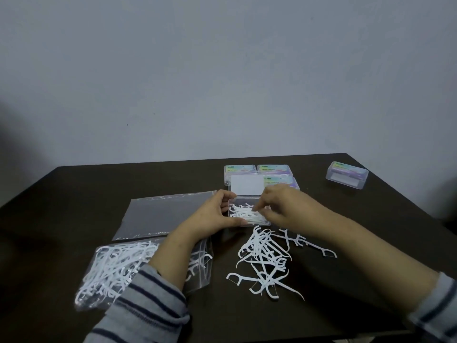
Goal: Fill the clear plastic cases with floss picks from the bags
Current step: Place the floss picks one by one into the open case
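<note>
An open clear plastic case (241, 201) sits mid-table with its lid (245, 185) raised at the back. White floss picks lie inside it. My left hand (214, 211) grips the case's left side, thumb along its front edge. My right hand (279, 206) reaches into the case from the right and pinches floss picks with its fingertips. A loose pile of floss picks (265, 256) lies on the table in front of the case. A clear bag (111, 266) with many floss picks lies at the front left, partly under my left forearm.
An empty flat clear bag (158, 214) lies left of the case. Three closed cases (274, 170) with colourful labels stand behind the open one. Another closed case (347, 175) sits at the back right. The dark table (74, 194) ends at a grey wall.
</note>
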